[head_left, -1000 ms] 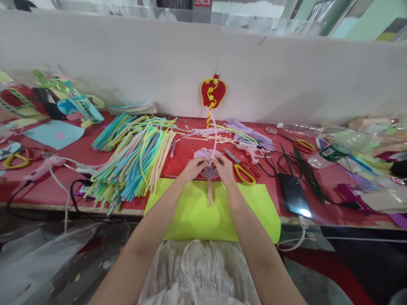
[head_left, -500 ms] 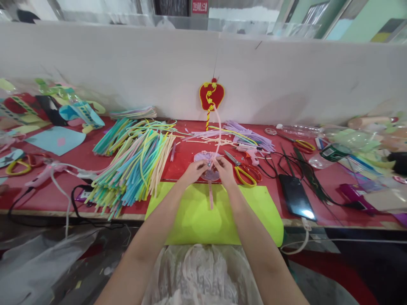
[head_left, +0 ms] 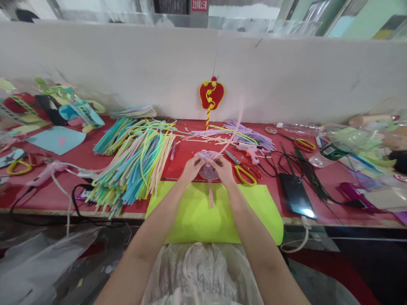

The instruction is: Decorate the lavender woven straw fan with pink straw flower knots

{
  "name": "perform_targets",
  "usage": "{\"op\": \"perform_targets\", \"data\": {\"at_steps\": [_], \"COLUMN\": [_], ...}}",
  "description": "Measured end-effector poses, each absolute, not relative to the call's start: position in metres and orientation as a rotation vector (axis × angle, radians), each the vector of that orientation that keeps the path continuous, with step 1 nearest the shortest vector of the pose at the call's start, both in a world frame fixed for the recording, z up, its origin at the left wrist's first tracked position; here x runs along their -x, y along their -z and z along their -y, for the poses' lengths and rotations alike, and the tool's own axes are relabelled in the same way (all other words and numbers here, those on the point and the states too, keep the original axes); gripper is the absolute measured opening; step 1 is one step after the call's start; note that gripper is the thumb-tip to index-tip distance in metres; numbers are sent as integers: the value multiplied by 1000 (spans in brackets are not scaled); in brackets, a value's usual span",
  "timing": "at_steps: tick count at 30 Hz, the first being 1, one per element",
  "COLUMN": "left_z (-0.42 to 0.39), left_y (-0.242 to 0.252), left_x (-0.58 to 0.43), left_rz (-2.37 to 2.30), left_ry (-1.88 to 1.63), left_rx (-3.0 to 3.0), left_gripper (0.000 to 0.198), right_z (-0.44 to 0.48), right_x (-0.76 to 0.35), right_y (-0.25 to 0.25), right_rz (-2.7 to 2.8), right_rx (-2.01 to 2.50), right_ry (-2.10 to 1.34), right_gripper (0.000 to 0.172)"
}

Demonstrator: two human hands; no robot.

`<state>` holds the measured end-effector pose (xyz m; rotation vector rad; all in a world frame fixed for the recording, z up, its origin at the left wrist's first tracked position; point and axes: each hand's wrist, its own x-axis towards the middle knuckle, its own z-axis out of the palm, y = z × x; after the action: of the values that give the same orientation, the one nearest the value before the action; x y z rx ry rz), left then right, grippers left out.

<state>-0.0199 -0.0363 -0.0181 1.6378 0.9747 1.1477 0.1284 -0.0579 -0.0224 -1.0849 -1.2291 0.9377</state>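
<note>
A pink pipe cleaner (head_left: 235, 132) rises to the upper right from between my hands, its near end hidden by my fingers. My right hand (head_left: 223, 168) is closed on it in a pinch. My left hand (head_left: 193, 167) has its fingertips pressed together at the near end of the same strip; exactly what they grip is too small to make out. Under both hands lies a round purple fan (head_left: 208, 173) made of pipe cleaners, its pink handle (head_left: 210, 195) pointing toward me over a yellow-green sheet (head_left: 210, 218).
Left of my hands lies a big heap of coloured pipe cleaners (head_left: 130, 165); purple ones (head_left: 251, 136) lie behind. Yellow-handled scissors (head_left: 245, 174), a pink glue gun (head_left: 252, 153) and a phone (head_left: 295, 195) are on the right. A red fan (head_left: 211, 95) stands against the white partition.
The pink pipe cleaner has swung from a curve standing above the hands to a slant toward the upper right. Both hands stay close together over the purple fan.
</note>
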Motion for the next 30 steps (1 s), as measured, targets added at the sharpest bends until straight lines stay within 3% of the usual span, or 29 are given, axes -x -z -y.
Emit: {"op": "perform_targets", "data": {"at_steps": [30], "left_z": [40], "left_y": [13], "left_x": [18], "left_rz": [-1029], "left_ry": [-1190], "left_rx": [-1654], "left_gripper": [10], "right_z": [55], "right_x": [-129], "right_y": [30], "right_rz": [1260], "right_rx": [1098], "right_ry": [-888], "right_gripper": [31]}}
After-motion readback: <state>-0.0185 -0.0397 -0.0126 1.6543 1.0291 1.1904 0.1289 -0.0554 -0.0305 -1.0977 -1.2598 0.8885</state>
